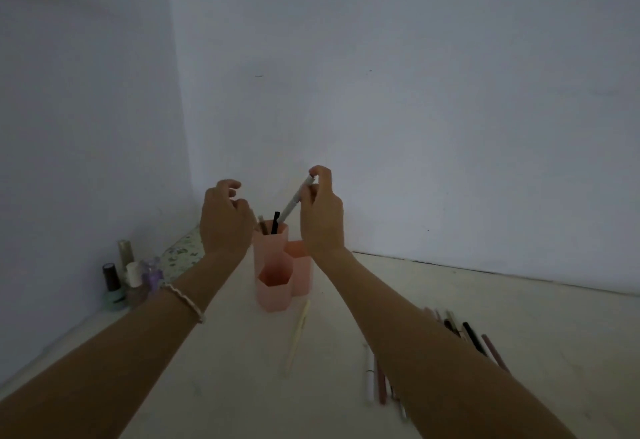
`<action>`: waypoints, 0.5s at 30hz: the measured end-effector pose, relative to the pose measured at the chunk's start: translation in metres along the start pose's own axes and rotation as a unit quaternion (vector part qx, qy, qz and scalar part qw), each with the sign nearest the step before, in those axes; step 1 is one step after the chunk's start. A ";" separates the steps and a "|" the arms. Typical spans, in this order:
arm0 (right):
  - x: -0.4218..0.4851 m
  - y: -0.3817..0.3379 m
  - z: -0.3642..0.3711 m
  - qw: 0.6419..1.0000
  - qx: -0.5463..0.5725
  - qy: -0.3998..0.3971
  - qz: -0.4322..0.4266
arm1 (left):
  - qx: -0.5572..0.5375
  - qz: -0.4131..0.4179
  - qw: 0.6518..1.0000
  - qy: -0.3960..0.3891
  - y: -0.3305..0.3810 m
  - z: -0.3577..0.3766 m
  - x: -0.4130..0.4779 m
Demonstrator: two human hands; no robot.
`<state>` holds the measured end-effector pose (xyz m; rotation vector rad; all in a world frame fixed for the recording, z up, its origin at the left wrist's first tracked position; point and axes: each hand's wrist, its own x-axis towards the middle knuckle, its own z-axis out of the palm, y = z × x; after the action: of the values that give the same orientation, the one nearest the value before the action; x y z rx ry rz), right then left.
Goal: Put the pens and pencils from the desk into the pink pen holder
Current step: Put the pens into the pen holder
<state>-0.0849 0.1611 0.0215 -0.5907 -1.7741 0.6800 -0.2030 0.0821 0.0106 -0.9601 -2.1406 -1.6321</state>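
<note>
The pink pen holder (277,262), made of hexagonal tubes, stands on the pale desk (214,369) near the wall corner. Its tallest tube holds a black pen (275,222) and a brownish pencil (262,224). My right hand (322,213) pinches a white pen (294,203) by its top end, tilted, with the lower tip entering the tall tube. My left hand (225,217) hovers just left of the holder, fingers curled and apart, holding nothing. A cream pencil (298,334) lies in front of the holder. More pens and pencils (467,331) lie on the right, partly hidden by my right forearm.
Several nail polish bottles (121,283) stand at the left by the wall. A floral patterned item (183,248) lies behind them. A white pen and a brown pencil (375,379) lie under my right forearm. White walls meet in a corner behind the holder.
</note>
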 end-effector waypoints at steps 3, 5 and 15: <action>-0.008 0.006 0.014 0.997 -0.043 -0.068 -0.020 | -0.011 0.005 1.000 -0.017 0.006 -0.006 -0.003; -0.012 0.010 0.019 0.991 -0.080 -0.110 -0.004 | -0.019 0.009 0.999 -0.032 0.014 -0.008 -0.009; -0.014 0.010 -0.067 0.982 -0.179 -0.053 0.028 | 0.226 0.102 0.910 -0.333 0.058 0.024 -0.077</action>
<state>-0.0159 0.1697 0.0213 -0.8629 -2.0026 0.4370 -0.1040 0.0870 0.0012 -1.6643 -2.5374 -0.6907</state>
